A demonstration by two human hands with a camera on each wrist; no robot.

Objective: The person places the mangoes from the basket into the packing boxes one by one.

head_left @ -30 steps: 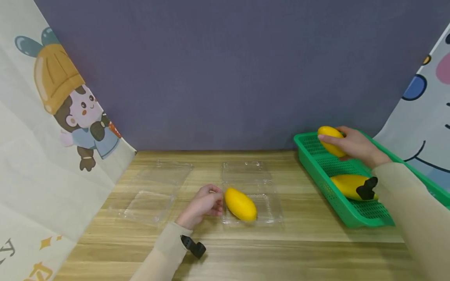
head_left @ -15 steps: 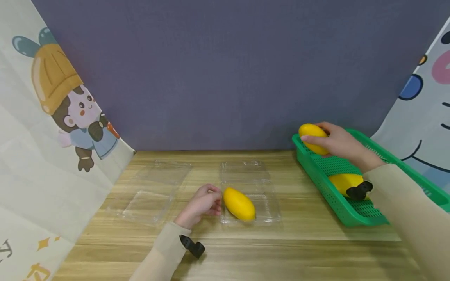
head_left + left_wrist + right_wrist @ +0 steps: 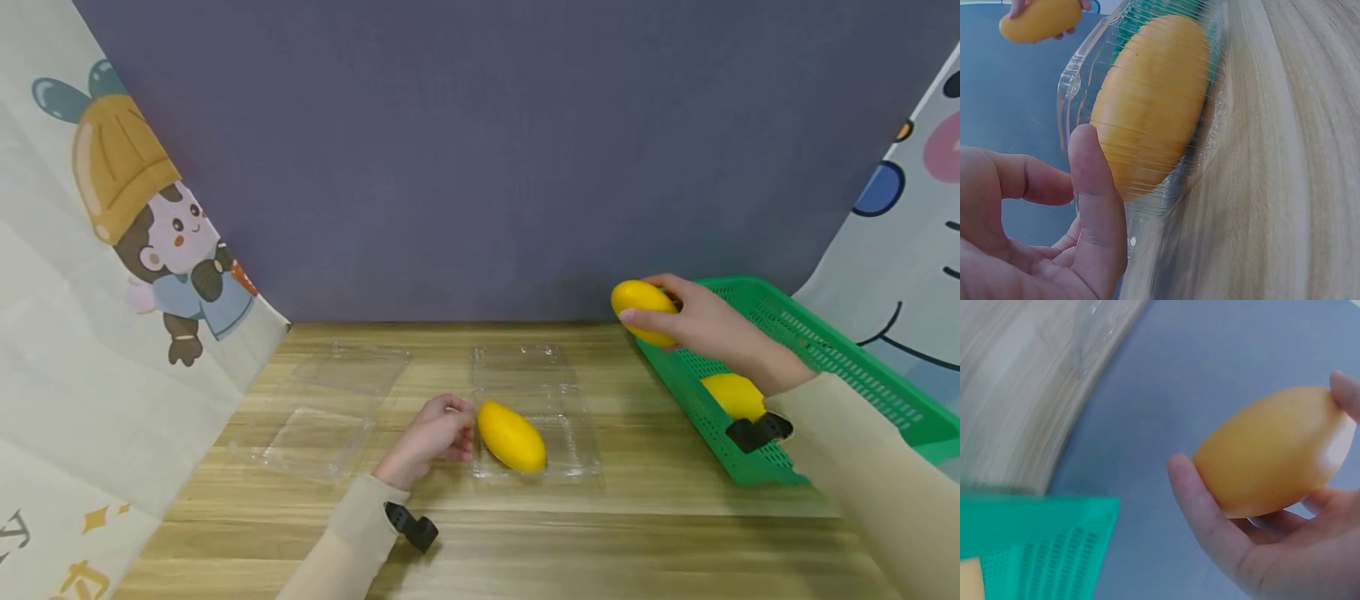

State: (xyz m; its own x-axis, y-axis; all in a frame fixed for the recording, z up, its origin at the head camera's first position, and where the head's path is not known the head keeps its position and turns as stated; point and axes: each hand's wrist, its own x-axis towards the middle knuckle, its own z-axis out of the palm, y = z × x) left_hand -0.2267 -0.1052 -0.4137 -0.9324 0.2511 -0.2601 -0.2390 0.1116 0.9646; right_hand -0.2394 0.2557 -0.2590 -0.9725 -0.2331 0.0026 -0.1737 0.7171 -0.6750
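Note:
My right hand point(image 3: 697, 321) grips a yellow mango point(image 3: 642, 310) above the far left rim of the green basket point(image 3: 750, 287). The right wrist view shows thumb and fingers wrapped around this raised mango point(image 3: 1269, 453). On the table, a second mango point(image 3: 512, 437) lies tilted in the left part of an unfolded clear plastic clamshell box point(image 3: 573, 442). My left hand point(image 3: 435, 437) pinches that box's left edge between thumb point(image 3: 1094, 187) and index finger. Through the ribbed clear wall, the boxed mango point(image 3: 1154, 100) shows in the left wrist view.
Another mango point(image 3: 735, 396) lies in the basket, partly hidden by my right wrist. A second clear clamshell box point(image 3: 315, 437) lies unfolded at the left of the wooden table point(image 3: 525, 542). A grey-blue panel point(image 3: 450, 167) stands along the back, with printed sheets at both sides.
My right hand has carried its mango leftward from over the basket's inside to its left rim. The left hand and the boxed mango have stayed in place.

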